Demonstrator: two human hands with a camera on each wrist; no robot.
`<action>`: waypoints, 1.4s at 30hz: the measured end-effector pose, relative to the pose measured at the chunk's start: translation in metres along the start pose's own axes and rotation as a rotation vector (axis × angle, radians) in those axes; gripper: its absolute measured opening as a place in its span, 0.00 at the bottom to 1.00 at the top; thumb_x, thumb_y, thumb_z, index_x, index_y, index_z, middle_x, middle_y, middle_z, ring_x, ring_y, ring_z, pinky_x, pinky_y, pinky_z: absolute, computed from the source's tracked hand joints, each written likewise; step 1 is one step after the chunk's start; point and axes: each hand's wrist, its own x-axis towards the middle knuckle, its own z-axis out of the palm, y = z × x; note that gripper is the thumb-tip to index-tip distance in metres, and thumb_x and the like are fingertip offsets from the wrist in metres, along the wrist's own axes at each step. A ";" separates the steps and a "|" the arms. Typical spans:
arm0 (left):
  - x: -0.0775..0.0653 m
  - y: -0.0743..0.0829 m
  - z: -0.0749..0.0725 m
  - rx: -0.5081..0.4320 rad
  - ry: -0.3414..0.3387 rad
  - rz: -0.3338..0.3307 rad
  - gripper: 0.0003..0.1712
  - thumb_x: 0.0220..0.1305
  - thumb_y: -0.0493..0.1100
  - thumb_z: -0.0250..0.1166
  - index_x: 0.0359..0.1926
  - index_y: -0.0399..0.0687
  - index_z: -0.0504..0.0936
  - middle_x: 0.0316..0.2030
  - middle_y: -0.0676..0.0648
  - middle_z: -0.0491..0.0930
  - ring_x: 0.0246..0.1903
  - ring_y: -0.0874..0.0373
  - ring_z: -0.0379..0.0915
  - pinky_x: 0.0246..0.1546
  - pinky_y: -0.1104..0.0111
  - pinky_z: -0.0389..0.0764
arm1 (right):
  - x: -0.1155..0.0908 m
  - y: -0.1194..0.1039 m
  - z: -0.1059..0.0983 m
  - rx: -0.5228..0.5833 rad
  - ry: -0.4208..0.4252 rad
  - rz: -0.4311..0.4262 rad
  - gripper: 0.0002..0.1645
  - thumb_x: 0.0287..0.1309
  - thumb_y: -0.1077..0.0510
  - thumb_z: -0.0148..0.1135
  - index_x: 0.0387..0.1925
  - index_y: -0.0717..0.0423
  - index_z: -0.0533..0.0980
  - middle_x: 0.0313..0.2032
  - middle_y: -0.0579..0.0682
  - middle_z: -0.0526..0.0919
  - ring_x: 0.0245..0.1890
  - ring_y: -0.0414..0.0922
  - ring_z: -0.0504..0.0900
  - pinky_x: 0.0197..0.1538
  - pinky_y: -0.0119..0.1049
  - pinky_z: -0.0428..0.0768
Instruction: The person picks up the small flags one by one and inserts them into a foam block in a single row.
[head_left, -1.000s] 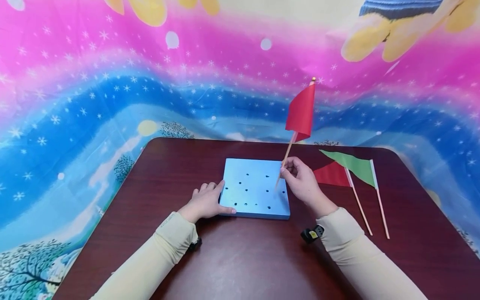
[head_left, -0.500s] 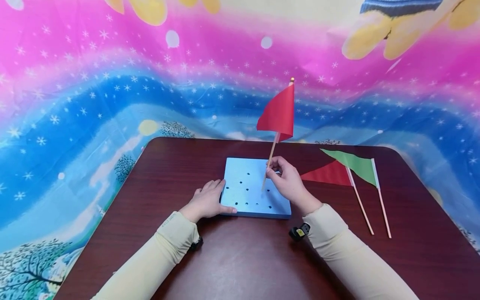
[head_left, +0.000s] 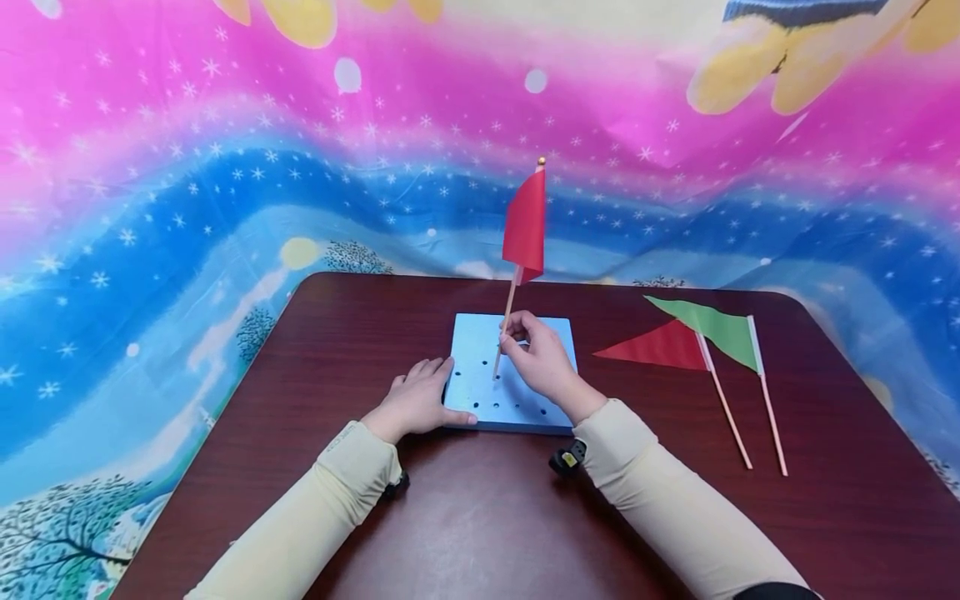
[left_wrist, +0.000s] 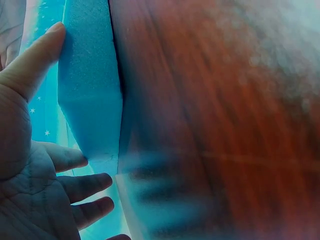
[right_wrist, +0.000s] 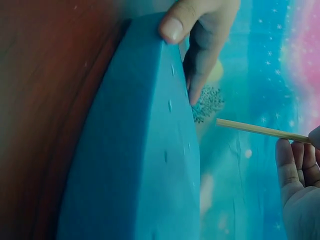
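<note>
At the head view's centre, the right hand (head_left: pixel 542 358) pinches the red flag (head_left: pixel 525 225) by its stick (right_wrist: pixel 260 130), tip just above the blue board (head_left: pixel 468 335). The left hand (head_left: pixel 418 396), thumb and fingers spread, touches the board's left side. A red pennant (head_left: pixel 663 346) and green pennant (head_left: pixel 723 329) lie at right.

two red flags (head_left: pixel 525 223) (head_left: pixel 663 346), one green flag (head_left: pixel 722 329), one blue board (head_left: pixel 474 337), two hands (head_left: pixel 416 402) (head_left: pixel 546 362)

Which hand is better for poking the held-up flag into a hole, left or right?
Probably the right hand: it pinches the stick of the red flag, whose lower end hangs above the blue board. The left hand seems better for steadying, resting at the board's near left corner.
</note>
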 end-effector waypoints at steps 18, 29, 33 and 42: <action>0.000 -0.001 -0.001 0.011 -0.006 -0.008 0.65 0.56 0.72 0.72 0.81 0.41 0.56 0.76 0.36 0.60 0.75 0.37 0.49 0.68 0.38 0.57 | 0.019 -0.004 0.044 -0.009 -0.008 -0.008 0.10 0.75 0.65 0.56 0.52 0.68 0.75 0.42 0.57 0.80 0.46 0.52 0.82 0.50 0.43 0.84; 0.000 0.002 -0.003 0.019 -0.021 -0.014 0.64 0.57 0.71 0.72 0.81 0.41 0.55 0.76 0.35 0.60 0.75 0.37 0.49 0.68 0.39 0.58 | 0.023 0.000 0.057 -0.077 0.030 0.000 0.10 0.75 0.64 0.57 0.52 0.66 0.75 0.43 0.56 0.79 0.47 0.51 0.80 0.53 0.45 0.82; 0.001 0.002 -0.004 0.029 -0.021 -0.019 0.64 0.57 0.72 0.71 0.81 0.41 0.55 0.76 0.36 0.60 0.75 0.38 0.50 0.67 0.39 0.58 | 0.023 0.002 0.059 -0.086 0.039 -0.007 0.09 0.74 0.65 0.57 0.51 0.66 0.75 0.44 0.57 0.79 0.48 0.52 0.81 0.54 0.46 0.82; 0.001 0.001 -0.005 0.030 -0.018 -0.014 0.65 0.56 0.72 0.71 0.81 0.40 0.55 0.76 0.36 0.60 0.75 0.38 0.50 0.67 0.39 0.59 | 0.025 0.005 0.062 -0.114 0.024 -0.022 0.09 0.74 0.65 0.56 0.50 0.67 0.75 0.44 0.58 0.79 0.49 0.53 0.81 0.53 0.46 0.82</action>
